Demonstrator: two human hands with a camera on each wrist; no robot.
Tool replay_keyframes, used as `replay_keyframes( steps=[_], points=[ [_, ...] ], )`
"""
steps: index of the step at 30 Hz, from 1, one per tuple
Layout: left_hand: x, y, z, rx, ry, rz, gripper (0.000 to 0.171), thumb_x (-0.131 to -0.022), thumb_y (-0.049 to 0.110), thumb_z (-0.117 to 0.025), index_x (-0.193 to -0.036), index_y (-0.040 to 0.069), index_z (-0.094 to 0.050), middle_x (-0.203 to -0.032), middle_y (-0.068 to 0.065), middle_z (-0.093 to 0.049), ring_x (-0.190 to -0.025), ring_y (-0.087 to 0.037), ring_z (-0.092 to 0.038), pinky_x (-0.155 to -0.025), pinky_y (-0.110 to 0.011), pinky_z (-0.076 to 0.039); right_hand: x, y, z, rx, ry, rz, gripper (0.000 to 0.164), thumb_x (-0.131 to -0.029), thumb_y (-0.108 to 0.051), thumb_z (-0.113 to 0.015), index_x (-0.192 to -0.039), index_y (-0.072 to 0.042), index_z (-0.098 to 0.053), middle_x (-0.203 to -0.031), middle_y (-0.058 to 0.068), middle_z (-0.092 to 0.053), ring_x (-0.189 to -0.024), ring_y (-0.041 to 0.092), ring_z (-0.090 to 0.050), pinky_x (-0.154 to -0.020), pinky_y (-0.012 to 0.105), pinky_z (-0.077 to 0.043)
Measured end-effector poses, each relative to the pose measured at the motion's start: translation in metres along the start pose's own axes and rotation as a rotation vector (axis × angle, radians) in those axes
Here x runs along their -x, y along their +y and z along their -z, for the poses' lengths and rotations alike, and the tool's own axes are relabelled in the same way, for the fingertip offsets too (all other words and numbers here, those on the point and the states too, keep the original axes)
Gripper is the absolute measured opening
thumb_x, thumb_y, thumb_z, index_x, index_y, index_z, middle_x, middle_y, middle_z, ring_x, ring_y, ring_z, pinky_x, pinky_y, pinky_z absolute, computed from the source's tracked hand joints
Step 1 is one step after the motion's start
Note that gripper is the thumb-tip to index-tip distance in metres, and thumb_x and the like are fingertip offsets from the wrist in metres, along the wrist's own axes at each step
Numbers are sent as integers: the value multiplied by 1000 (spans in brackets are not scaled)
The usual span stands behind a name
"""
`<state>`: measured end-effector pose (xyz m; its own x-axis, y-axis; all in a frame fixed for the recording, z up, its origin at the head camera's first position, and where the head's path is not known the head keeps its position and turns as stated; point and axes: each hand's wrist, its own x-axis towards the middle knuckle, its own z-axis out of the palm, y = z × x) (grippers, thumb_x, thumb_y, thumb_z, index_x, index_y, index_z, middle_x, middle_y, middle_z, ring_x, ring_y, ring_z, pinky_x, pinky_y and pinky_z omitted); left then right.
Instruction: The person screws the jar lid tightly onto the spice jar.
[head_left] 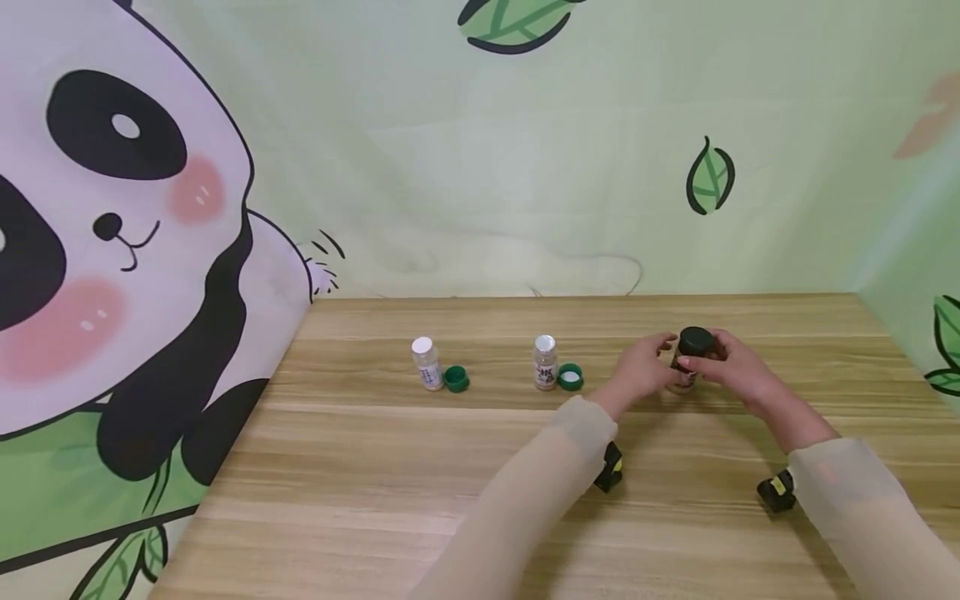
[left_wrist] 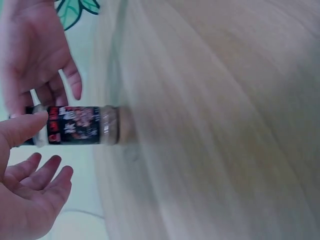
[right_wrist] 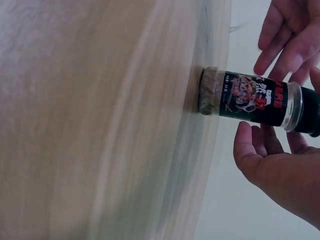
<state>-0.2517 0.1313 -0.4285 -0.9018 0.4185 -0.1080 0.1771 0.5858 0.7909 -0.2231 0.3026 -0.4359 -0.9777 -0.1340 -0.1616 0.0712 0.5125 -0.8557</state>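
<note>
A seasoning jar (right_wrist: 255, 98) with a dark printed label and a black cap (head_left: 696, 340) stands upright on the table, between both hands. My right hand (head_left: 738, 371) grips it near the cap, thumb across the front and fingers at the side. My left hand (head_left: 645, 367) is on the jar's other side. In the left wrist view its thumb overlaps the jar's neck, while its other fingers are spread apart from the jar. Left of the hands stands a small labelled bottle (head_left: 545, 363) beside a green cap (head_left: 571, 377). Farther left are another small bottle (head_left: 427, 364) and green cap (head_left: 456, 379).
The wooden table (head_left: 360, 467) meets a green cloth backdrop (head_left: 420, 150) with a printed panda and leaves. A black device (head_left: 611, 467) shows by the left sleeve, another black device (head_left: 777, 492) by the right one.
</note>
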Motion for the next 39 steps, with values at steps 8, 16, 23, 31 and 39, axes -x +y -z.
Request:
replay_keyframes(
  steps=[8,16,23,31,39],
  points=[
    [15,0,23,-40,-9,-52,60,-93,17,-75,-149,17,-53,-145,-4,-64,-135,-19,-59,-103,-24,-51,4,-5,2,9,7,6,70,-106,-23,-54,-153,14,-19,-152,40,-36,-135,44,-44,-86,22,-51],
    [45,-3,59,-53,-29,-160,58,-96,19,-70,-151,17,-51,-148,-7,-61,-137,-25,-58,-109,-30,-50,18,-17,12,48,44,14,76,-105,-28,-55,-158,9,-15,-159,39,-26,-145,55,-29,-103,41,-49],
    [79,-11,84,-32,27,-224,49,-100,22,-66,-148,17,-55,-145,-5,-64,-133,-24,-61,-109,-34,-51,40,-33,15,105,177,31,72,-106,-32,-54,-156,9,-22,-158,38,-29,-143,57,-28,-106,68,-37],
    [110,-28,102,21,45,-340,42,-99,14,-67,-140,8,-61,-138,-11,-68,-127,-30,-65,-104,-33,-53,60,-50,1,179,295,127,62,-105,-31,-58,-150,6,-38,-150,32,-43,-134,47,-41,-94,25,-45],
    [133,-41,116,-21,49,-348,41,-100,15,-65,-140,6,-61,-141,-12,-66,-130,-26,-63,-111,-38,-50,77,-72,-28,154,342,216,53,-101,-24,-65,-144,3,-47,-143,29,-51,-107,-14,-42,-80,2,-39]
  ],
)
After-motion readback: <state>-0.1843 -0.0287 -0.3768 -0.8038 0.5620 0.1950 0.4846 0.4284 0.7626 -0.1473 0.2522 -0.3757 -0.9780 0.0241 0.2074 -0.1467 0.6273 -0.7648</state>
